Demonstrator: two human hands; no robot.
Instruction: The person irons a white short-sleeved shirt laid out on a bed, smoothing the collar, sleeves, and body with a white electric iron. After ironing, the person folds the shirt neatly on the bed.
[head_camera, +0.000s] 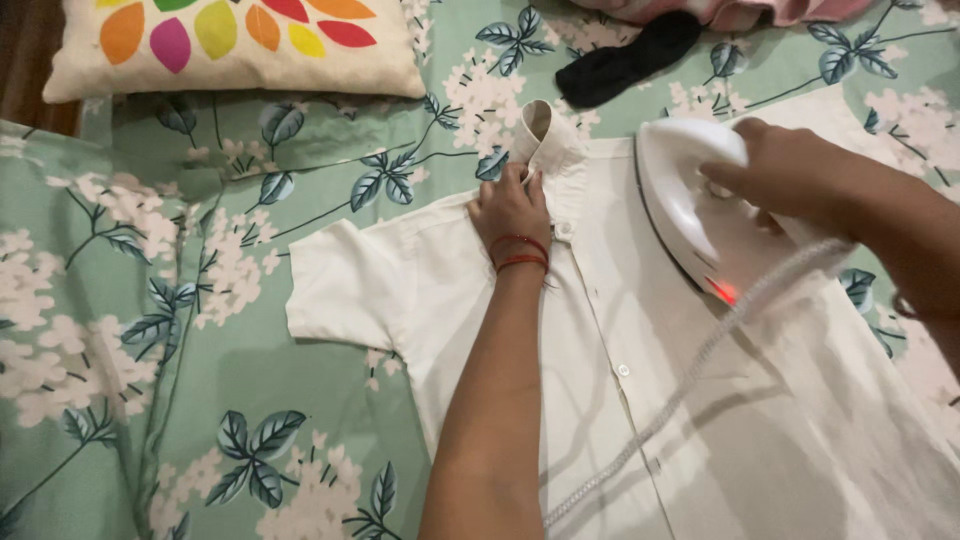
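Observation:
A white short-sleeved shirt (420, 290) lies flat, buttoned, on a green floral bedsheet (150, 330). My left hand (510, 208) presses down on the shirt just below the collar (545, 135), fingers pinching the fabric; red threads circle its wrist. My right hand (790, 175) grips the handle of a white electric iron (690, 210), which rests on the shirt's right shoulder area. A red light glows at the iron's rear, and its braided white cord (690, 370) runs down across the shirt front.
A cream cushion (235, 45) with coloured petal shapes sits at the top left. A black cloth item (630, 55) lies above the collar, with pink fabric (740, 10) at the top edge. Dark wood shows in the top left corner.

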